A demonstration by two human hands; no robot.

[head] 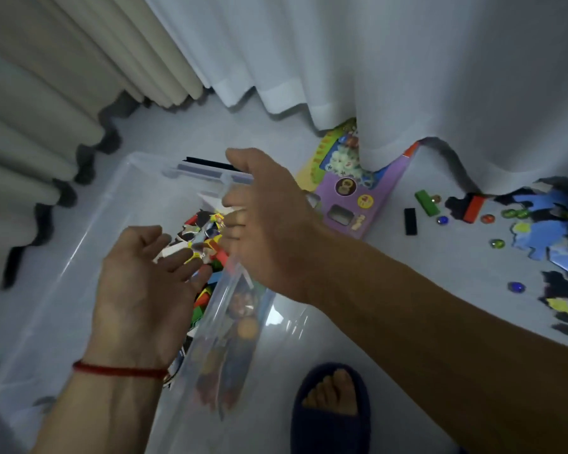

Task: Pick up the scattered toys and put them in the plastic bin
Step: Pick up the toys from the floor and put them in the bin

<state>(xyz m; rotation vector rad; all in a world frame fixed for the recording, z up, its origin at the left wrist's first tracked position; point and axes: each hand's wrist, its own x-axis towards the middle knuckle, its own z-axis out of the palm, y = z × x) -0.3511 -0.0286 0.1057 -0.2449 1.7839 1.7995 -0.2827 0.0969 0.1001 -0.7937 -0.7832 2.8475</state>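
**Dim, bluish light and motion blur**

The room is dim, lit softly through the white curtain (407, 60). Both hands smear with motion blur. A pale glare sits on the floor (292, 322) beside the plastic bin (63, 257). Edges bend from wide-angle distortion.

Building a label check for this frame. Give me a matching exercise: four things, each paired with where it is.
Things:
1. green block
2. purple box
3. slipper
4. red cord

Places:
A. on the foot at the bottom edge
B. around the left wrist
C. on the floor, partly under the white curtain
D. on the floor right of the purple box, beside a black block

Pairs: 1-D, 2-C, 3-A, 4-B
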